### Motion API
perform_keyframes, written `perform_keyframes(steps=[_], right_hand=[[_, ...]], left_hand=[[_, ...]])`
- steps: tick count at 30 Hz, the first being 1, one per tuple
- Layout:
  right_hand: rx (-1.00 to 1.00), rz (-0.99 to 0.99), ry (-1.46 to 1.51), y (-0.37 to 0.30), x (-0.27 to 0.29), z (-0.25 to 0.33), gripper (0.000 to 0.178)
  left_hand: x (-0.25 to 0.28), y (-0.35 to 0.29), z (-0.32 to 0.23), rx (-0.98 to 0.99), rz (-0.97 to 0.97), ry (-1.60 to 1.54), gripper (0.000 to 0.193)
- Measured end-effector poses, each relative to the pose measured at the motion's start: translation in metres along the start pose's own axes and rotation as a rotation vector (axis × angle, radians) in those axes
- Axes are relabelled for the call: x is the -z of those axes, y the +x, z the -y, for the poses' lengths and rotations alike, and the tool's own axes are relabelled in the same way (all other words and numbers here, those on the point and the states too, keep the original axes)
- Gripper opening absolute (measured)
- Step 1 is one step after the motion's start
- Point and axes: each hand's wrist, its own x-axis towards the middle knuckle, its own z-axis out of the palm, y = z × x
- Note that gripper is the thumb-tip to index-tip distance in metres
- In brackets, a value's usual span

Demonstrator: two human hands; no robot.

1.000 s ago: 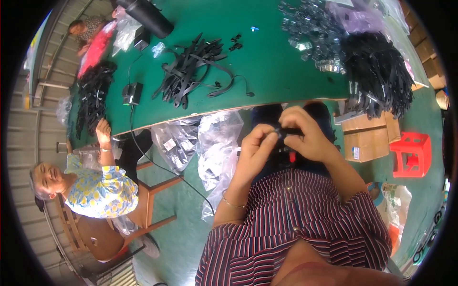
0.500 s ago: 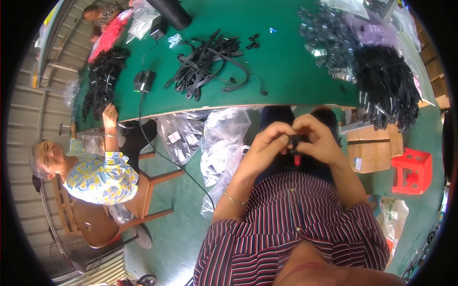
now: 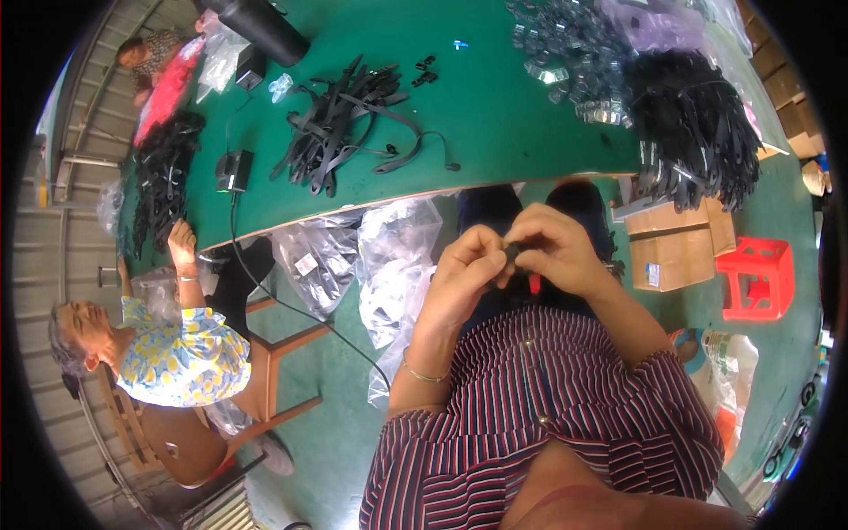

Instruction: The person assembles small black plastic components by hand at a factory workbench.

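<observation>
Hands meet in the head view, just past the near edge of the green table: the left hand and right hand both pinch a small black part between their fingertips, above the lap; black straps lie mid-table

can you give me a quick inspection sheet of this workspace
surface: green table, edge bowed by the lens, partly covered.
job's things: small black part pinched between both hands over the lap; a bit of red shows just beneath it.
clutter: loose black straps, large pile of black straps, pile of clear-bagged pieces, clear plastic bags hanging off the table edge.
hands: left hand and right hand meet fingertip to fingertip on the part.
cables: black cable runs from a small black box down off the table.
surroundings: seated co-worker at left, cardboard boxes, red stool.
</observation>
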Motion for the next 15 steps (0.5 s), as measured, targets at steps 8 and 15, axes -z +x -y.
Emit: perform_keyframes(steps=[8, 15], right_hand=[[0.116, -0.015, -0.271, 0.0049, 0.0053, 0.0022, 0.021], [0.118, 0.01, -0.225, 0.0049, 0.0052, -0.0002, 0.022]], left_hand=[[0.0, 0.0024, 0.0012, -0.049, 0.025, -0.088, 0.019], [0.0028, 0.0031, 0.0034, -0.034, 0.003, -0.072, 0.014]])
